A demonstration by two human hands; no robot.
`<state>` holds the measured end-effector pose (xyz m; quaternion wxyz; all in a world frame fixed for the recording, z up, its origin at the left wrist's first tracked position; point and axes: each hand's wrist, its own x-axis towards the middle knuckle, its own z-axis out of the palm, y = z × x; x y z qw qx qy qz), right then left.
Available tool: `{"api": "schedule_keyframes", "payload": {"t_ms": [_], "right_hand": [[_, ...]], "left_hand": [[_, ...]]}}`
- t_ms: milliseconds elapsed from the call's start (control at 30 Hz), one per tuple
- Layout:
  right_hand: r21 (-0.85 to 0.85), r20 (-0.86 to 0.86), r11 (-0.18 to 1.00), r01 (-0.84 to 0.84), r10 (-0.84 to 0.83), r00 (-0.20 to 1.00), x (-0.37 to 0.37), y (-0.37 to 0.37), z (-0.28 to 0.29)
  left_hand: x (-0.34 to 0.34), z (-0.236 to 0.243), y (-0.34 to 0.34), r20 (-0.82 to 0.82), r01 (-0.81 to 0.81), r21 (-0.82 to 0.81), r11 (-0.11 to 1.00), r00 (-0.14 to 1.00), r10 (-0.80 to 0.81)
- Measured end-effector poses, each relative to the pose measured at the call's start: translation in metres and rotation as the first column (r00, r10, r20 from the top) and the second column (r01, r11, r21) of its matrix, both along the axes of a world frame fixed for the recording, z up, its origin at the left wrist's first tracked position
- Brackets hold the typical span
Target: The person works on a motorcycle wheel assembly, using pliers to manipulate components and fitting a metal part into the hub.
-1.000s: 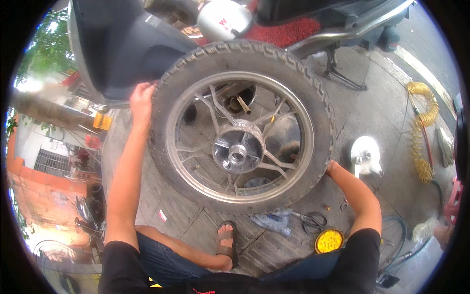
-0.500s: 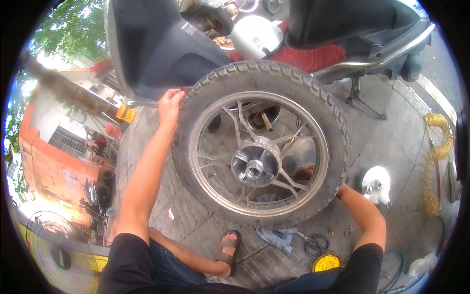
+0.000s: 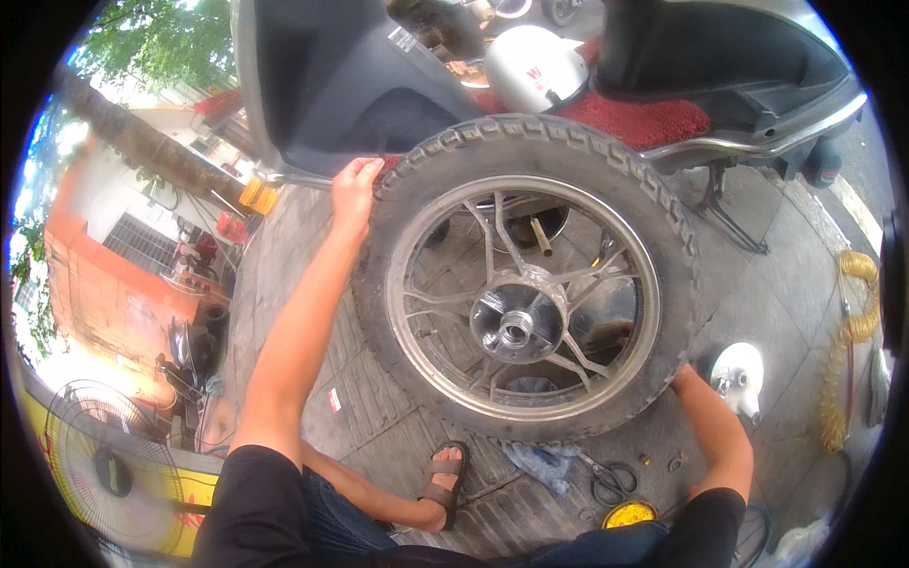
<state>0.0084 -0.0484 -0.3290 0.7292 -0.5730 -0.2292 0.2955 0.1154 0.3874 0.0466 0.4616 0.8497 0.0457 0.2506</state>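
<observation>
A motorcycle wheel with a knobbly black tyre and grey spoked rim is tilted in front of me, hub facing up. My left hand is closed at the tyre's upper left edge, fingers against the tread. A thin dark thing shows by its fingertips, too small to name. My right hand reaches round the tyre's lower right side; the tyre hides most of it, and a skin-coloured patch shows through the spokes. A brass-coloured rod is visible through the upper spokes.
Beyond the wheel stands a scooter with a white helmet on its red mat. On the paving lie a silver brake plate, scissors, a blue rag, a yellow tin and a coiled yellow hose. A fan stands left.
My view has shifted, so the wheel, the scooter and both arms appear farther right. Both hands stay at the same places on the tyre.
</observation>
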Motion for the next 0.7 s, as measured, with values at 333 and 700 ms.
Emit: {"api": "schedule_keyframes", "payload": {"t_ms": [333, 700], "right_hand": [[-0.656, 0.752, 0.505, 0.561, 0.493, 0.437, -0.002, -0.050, -0.048], [-0.474, 0.060, 0.273, 0.837, -0.938, 0.341, -0.070, -0.058, 0.024]], "left_hand": [[0.001, 0.001, -0.006, 0.011, -0.014, -0.020, 1.000, 1.000, 0.014], [0.006, -0.012, 0.017, -0.005, 0.012, -0.111, 0.994, 1.000, -0.013]]}}
